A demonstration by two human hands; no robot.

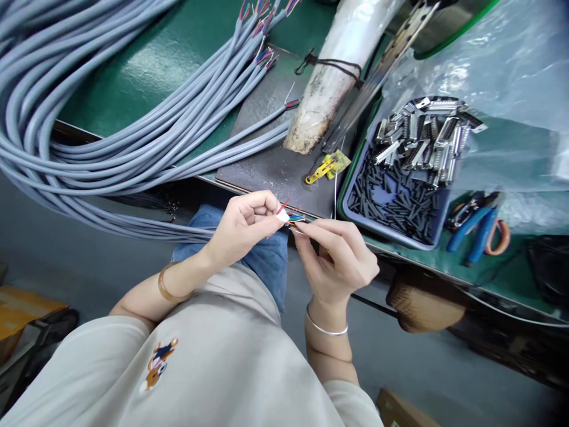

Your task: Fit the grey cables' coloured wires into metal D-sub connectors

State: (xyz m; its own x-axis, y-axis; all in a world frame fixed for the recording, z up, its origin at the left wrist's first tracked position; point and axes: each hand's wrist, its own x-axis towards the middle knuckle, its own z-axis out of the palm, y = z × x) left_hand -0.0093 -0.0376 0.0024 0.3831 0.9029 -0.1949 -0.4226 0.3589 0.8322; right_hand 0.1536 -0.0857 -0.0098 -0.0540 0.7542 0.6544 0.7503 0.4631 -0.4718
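Observation:
My left hand is closed in a pinch on the end of a grey cable, just off the table's front edge. A red wire sticks up beside its thumb, and a small white patch shows at the thumb tip. Thin coloured wires, blue, green and orange among them, fan out of the cable end to the right. My right hand pinches these wires between thumb and fingertips. The two hands nearly meet, and the exact wire under the right fingertips is too small to make out.
A large bundle of grey cables covers the left of the green table. A blue bin at right holds metal connectors and short black tubes. Beyond the hands are a dark mat, a wrapped white tube and a yellow clip. Blue-handled pliers lie right.

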